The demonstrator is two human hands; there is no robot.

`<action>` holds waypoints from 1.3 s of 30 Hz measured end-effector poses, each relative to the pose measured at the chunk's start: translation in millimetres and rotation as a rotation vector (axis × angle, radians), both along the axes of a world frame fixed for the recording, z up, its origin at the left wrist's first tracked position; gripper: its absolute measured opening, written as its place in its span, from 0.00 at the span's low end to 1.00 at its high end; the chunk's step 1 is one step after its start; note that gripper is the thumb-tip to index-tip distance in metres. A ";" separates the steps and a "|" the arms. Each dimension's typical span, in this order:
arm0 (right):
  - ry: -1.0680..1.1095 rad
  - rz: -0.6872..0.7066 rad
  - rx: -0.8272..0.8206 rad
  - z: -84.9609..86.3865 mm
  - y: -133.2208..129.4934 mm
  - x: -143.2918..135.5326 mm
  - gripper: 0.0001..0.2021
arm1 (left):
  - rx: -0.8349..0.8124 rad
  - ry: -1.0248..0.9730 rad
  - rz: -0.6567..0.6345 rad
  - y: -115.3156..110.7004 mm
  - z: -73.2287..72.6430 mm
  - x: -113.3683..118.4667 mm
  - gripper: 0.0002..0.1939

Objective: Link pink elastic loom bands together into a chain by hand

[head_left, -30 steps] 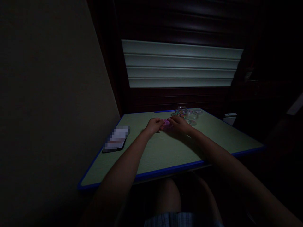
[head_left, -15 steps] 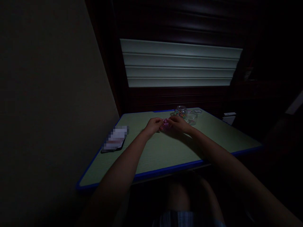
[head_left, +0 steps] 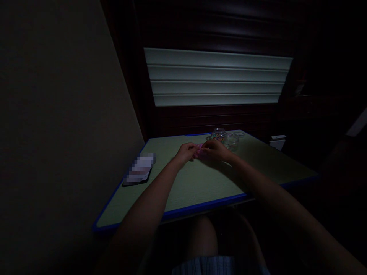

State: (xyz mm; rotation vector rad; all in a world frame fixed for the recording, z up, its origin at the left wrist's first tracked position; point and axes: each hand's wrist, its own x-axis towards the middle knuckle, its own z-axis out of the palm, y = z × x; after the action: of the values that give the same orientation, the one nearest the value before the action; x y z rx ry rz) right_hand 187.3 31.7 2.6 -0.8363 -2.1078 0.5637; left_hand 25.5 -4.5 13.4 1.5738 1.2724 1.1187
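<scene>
Both hands meet over the middle of the table, around a small pink item (head_left: 202, 152) whose shape is too dim to make out. My left hand (head_left: 185, 152) has its fingers closed on the item's left side. From the right, my right hand (head_left: 217, 151) pinches the same item with bent fingers. Just behind my right hand stands a clear jar (head_left: 219, 133) with small colourful pieces in it. A second clear container (head_left: 232, 143) is beside it, to the right.
The pale green table (head_left: 200, 183) has a blue edge. A dark flat object with a blurred light top (head_left: 140, 169) lies at the left edge. Near the back right is a clear lid (head_left: 239, 134). A white box (head_left: 278, 142) stands beyond the right edge.
My right hand's fingers have shifted slightly on the pink item, and more of it shows between the hands. The legs under the table have moved a little to the left.
</scene>
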 end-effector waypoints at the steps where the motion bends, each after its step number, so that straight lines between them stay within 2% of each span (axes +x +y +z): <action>1: -0.002 -0.018 0.013 1.0 -0.4 0.3 0.12 | 0.000 -0.002 -0.002 -0.6 0.3 0.3 0.13; 11: -0.075 -0.092 0.179 8.5 -7.1 1.1 0.10 | -0.002 -0.011 -0.026 -0.8 1.5 0.1 0.15; 18: -0.122 -0.114 0.316 13.3 -12.6 3.6 0.08 | -0.083 -0.035 -0.020 -2.2 3.5 1.3 0.18; 31: -0.156 -0.143 0.341 13.7 -13.7 3.0 0.08 | -0.092 -0.027 -0.023 -3.7 5.1 0.7 0.14; 39: -0.179 -0.137 0.298 11.1 -10.1 3.3 0.08 | -0.051 0.002 -0.023 3.4 0.0 -1.9 0.14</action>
State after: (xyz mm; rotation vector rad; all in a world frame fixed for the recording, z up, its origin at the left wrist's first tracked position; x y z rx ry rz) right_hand 190.6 21.6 13.7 -0.8753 -2.2031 0.1008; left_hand 23.5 -1.2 13.4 1.5482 1.2714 1.0625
